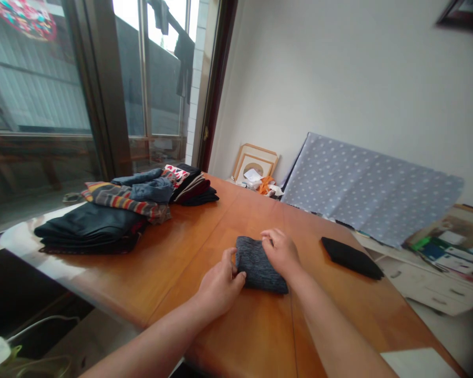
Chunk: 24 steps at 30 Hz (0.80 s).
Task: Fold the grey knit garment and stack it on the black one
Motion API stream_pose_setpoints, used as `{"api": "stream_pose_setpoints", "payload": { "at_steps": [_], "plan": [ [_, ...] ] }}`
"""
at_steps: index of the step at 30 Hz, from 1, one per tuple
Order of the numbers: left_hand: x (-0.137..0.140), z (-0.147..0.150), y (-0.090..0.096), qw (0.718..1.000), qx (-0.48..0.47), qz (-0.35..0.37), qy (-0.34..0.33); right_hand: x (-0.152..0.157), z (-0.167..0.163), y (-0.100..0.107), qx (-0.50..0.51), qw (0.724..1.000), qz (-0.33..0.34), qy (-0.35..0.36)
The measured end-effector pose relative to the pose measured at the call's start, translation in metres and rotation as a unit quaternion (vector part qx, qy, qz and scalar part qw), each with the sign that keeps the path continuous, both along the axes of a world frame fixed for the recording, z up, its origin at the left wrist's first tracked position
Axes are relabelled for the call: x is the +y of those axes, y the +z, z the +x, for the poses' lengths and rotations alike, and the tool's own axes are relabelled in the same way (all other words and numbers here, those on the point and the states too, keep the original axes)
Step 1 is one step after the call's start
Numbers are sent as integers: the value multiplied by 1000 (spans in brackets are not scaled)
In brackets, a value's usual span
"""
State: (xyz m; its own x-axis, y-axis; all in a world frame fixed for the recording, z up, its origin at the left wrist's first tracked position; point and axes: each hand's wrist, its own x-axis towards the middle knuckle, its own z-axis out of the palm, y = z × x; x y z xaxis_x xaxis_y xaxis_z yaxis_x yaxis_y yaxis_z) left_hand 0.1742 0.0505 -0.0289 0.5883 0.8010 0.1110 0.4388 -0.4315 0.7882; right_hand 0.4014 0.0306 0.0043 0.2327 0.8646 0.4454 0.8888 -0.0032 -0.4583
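A small folded grey knit cloth [256, 265] lies on the wooden table [173, 262] in front of me. My left hand [219, 286] pinches its near left edge with thumb and fingers. My right hand [280, 251] rests on its far right corner, fingers curled over the fabric. A folded black cloth [351, 257] lies apart on the table to the right.
Piles of folded clothes [102, 220] sit at the table's far left by the window [63, 84]. A dotted grey board [362, 189] and picture frames [255, 161] lean on the wall behind. A white sheet [415, 363] lies at the near right corner.
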Motion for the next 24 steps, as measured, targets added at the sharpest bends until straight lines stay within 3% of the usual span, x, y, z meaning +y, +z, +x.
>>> {"api": "stream_pose_setpoints", "payload": {
  "at_steps": [4,7,10,14,18,21,24],
  "plan": [
    [0,1,-4,1000,-13,0,2,-5,-25,-15,-88,988,-81,96],
    [0,1,-5,1000,-18,5,6,0,-28,-34,-88,981,-148,91],
    [0,0,-4,1000,-14,4,5,6,-25,-43,-66,980,-165,87],
    [2,-2,-6,999,-42,11,0,5,-12,-34,82,987,-106,93],
    [7,-2,-11,992,-122,-2,9,-18,20,-21,267,961,48,-49],
    [10,-1,-9,981,-188,-7,38,-49,46,-23,292,943,85,-134],
    [11,0,1,976,-216,8,32,-78,57,-34,279,949,68,-135]
  ]
}}
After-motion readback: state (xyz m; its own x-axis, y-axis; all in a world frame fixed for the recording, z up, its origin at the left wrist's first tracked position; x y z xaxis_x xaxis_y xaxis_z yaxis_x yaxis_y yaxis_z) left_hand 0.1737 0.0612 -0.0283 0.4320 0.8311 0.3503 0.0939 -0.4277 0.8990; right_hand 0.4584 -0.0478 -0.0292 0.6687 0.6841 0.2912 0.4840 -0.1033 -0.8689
